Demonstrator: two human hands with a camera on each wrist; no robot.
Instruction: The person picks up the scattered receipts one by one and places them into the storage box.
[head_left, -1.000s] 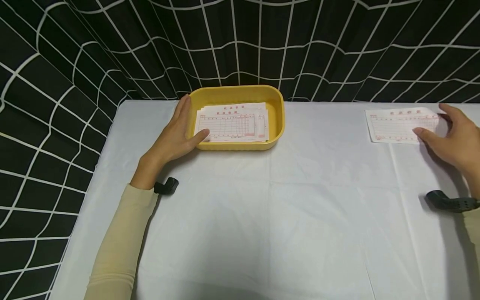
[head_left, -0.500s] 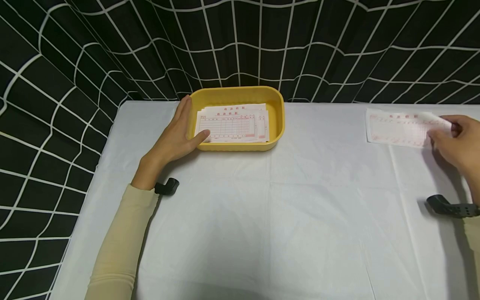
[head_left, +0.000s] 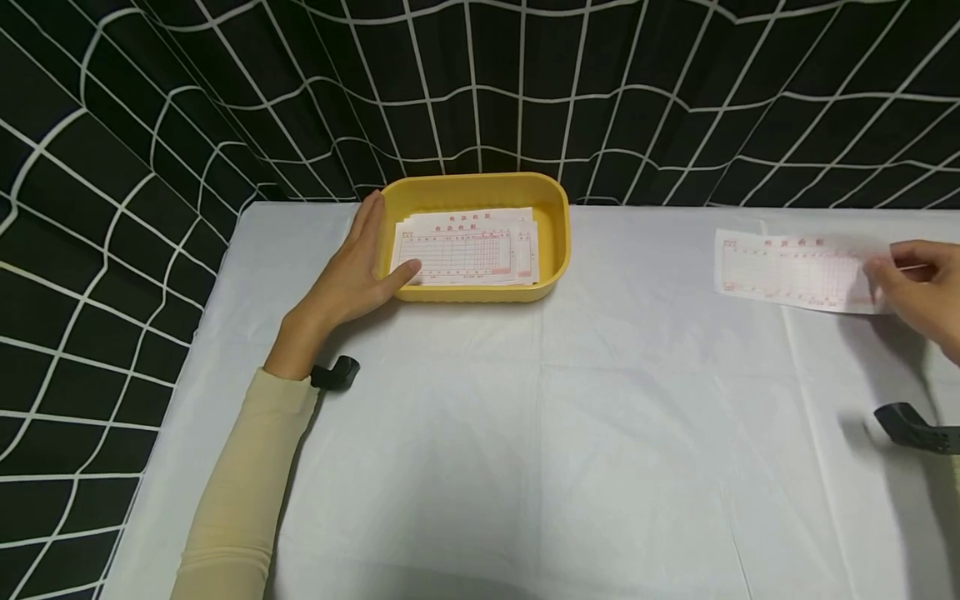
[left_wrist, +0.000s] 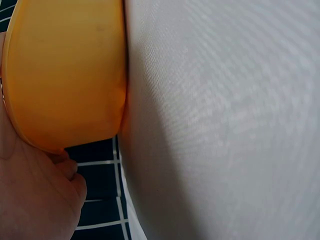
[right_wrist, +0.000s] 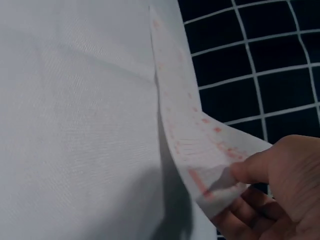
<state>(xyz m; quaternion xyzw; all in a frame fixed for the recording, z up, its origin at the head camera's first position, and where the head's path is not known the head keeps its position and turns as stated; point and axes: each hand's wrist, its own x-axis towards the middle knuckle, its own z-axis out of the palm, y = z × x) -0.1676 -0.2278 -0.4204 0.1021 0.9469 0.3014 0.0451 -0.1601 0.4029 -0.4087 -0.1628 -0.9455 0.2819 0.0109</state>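
At the far edge of the table sits a yellow plastic basin [head_left: 555, 242] with several white receipt slips [head_left: 457, 254] printed in red. My left hand [head_left: 348, 275] holds the basin's left end, thumb over the front rim by the slips and fingers along the outer wall. In the left wrist view, the fingers wrap round the basin's end [left_wrist: 65, 75]. Over at the right, my right hand [head_left: 926, 287] pinches the right end of a single receipt slip [head_left: 795, 271] between thumb and fingers. The right wrist view shows this slip [right_wrist: 187, 125] bent and partly lifted off the cloth.
A white cloth [head_left: 562, 433] with faint creases covers the table. Behind it and along the left side hangs a black curtain [head_left: 495, 83] with a white grid pattern.
My right hand has pinched the receipt slip and drawn it up and slightly nearer to me; its left end has shifted left. My left hand and the basin have stayed put.
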